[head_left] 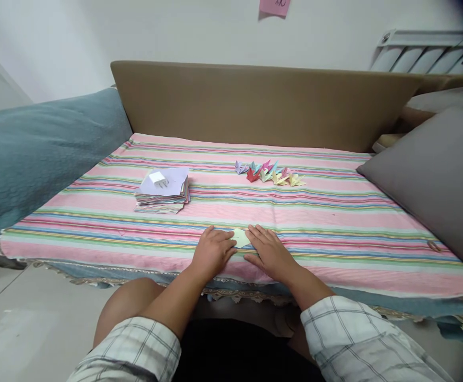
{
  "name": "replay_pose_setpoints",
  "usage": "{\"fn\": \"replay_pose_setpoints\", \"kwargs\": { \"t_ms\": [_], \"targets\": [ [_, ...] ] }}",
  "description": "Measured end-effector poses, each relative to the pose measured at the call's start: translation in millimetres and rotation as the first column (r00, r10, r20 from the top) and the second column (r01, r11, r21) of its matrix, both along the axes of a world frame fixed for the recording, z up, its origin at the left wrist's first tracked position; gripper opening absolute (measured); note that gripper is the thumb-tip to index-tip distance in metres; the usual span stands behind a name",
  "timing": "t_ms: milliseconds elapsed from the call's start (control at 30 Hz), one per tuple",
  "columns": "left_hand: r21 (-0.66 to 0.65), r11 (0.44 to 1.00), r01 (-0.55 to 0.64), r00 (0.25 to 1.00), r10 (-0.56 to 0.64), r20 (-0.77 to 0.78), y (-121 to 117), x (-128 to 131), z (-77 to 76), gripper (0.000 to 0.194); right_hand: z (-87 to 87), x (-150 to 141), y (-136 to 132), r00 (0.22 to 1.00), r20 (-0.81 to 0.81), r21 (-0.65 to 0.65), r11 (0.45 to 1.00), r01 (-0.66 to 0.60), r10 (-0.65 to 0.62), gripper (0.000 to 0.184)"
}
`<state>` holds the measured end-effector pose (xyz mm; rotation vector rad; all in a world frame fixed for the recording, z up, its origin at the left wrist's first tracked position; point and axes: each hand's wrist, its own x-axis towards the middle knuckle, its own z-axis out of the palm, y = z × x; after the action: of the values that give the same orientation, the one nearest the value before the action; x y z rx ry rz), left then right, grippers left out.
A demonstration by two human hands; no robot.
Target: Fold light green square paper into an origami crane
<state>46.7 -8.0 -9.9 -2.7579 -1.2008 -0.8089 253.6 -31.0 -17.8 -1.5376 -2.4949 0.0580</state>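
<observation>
A small pale green piece of folded paper (240, 238) lies flat on the striped cloth between my two hands. My left hand (214, 250) rests at its left side, fingers stretched and fingertips over the paper's edge, with the thumb held apart. On the opposite side, my right hand (270, 253) lies palm down with fingers extended, their tips touching the right edge of the paper. Parts of both paper edges are hidden under the fingers. Beyond the hands, several folded paper cranes (266, 173) in different colours stand in rows.
A stack of coloured paper sheets (163, 200) sits to the left, topped by a white plug adapter (158, 179). The pink striped cloth (231, 207) covers the seat. A grey cushion (434, 180) leans at the right, and a brown backrest (247, 103) runs along the back.
</observation>
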Motion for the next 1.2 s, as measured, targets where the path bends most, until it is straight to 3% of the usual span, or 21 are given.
{"fn": "replay_pose_setpoints", "kwargs": {
  "t_ms": [133,300,467,1200],
  "targets": [
    [-0.052,0.998,0.037,0.998,-0.035,0.044,6,0,-4.6,0.015,8.0,-7,2,0.989,-0.149,0.15,0.989,0.003,0.019,0.042],
    [-0.111,0.993,0.028,0.998,-0.021,0.067,7,0,-3.2,0.014,13.0,-11,11,0.958,-0.258,0.104,0.989,-0.101,0.125,0.015],
    [-0.127,0.992,0.011,0.997,-0.001,0.081,7,1,-3.3,0.013,6.9,-4,20,0.931,-0.312,0.066,0.982,-0.179,0.191,0.015],
    [-0.147,0.989,-0.035,0.993,0.051,0.106,5,3,-2.4,0.011,11.4,-8,18,0.942,-0.319,0.025,0.994,-0.105,0.107,0.014]
  ]
}}
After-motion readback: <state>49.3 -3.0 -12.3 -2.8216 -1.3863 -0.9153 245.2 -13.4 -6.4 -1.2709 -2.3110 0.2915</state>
